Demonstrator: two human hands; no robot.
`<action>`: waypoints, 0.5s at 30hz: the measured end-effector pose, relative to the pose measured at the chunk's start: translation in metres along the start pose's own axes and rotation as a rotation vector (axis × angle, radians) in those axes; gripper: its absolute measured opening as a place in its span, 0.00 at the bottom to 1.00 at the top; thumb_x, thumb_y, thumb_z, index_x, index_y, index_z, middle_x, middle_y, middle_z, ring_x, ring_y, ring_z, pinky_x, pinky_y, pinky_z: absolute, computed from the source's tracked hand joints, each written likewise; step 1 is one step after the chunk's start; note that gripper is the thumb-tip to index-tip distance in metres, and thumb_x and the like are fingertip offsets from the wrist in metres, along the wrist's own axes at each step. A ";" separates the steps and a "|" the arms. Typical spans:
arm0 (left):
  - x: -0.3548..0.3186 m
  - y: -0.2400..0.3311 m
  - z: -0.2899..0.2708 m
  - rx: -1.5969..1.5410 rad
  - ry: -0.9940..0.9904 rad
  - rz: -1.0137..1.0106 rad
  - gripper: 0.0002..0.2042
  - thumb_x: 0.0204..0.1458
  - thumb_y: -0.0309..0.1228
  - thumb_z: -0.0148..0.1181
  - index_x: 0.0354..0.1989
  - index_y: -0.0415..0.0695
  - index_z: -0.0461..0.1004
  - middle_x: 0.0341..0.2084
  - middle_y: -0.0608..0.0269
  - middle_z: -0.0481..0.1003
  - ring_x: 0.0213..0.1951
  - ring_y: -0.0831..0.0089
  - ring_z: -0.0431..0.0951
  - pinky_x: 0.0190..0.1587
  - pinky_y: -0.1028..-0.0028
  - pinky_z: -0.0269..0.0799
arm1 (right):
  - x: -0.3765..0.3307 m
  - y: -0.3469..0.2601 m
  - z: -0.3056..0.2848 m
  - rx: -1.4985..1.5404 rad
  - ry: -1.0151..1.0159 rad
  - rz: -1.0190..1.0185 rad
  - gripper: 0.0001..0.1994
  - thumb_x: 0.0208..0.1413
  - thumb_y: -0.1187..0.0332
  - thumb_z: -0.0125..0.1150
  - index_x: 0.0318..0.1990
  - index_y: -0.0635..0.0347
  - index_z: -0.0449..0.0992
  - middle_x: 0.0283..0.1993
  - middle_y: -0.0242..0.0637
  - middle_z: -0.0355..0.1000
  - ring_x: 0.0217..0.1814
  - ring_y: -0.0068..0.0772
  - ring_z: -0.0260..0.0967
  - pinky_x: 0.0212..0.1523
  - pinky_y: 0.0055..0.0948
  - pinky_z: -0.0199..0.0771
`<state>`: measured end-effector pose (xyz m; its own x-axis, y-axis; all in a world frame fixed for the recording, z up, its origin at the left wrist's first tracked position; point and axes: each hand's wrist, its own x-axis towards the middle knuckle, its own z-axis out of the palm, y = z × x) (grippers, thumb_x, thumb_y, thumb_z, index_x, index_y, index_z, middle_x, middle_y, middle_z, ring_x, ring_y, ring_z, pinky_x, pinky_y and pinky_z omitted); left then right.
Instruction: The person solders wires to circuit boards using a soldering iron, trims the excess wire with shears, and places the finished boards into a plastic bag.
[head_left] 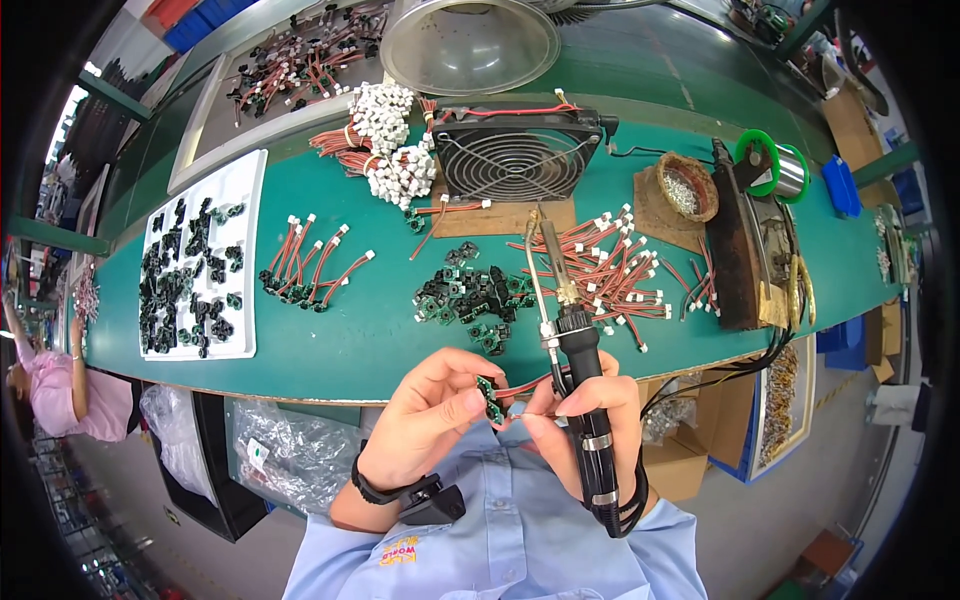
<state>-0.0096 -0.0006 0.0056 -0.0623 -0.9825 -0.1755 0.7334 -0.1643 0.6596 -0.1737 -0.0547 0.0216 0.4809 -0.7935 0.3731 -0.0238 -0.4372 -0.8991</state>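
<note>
Left hand (432, 412): fingers pinched on a small green board (489, 394), held at chest height just below the bench (360, 330) edge. Right hand (585, 405): closed around a black soldering iron (578, 345) (tip pointing away over the bench), fingertips also pinching a red wire (525, 382) that meets the board. On the bench beyond: a pile of green boards (470, 295), loose red leads (610, 270), a fan (515, 152).

Both hands meet at chest height, left hand (432, 410) pinching, right hand (585, 415) gripping closed.
</note>
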 end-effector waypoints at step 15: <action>0.000 -0.008 -0.010 -0.255 -0.132 -0.104 0.11 0.55 0.28 0.52 0.45 0.39 0.67 0.42 0.62 0.71 0.46 0.74 0.70 0.47 0.75 0.63 | 0.006 -0.008 0.008 -0.051 -0.006 -0.050 0.19 0.41 0.79 0.65 0.36 0.51 0.61 0.27 0.28 0.72 0.30 0.25 0.72 0.54 0.39 0.50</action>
<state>-0.0083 0.0012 -0.0068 -0.2212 -0.9672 -0.1245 0.8637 -0.2536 0.4356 -0.1633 -0.0527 0.0295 0.4882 -0.7674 0.4157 -0.0445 -0.4975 -0.8663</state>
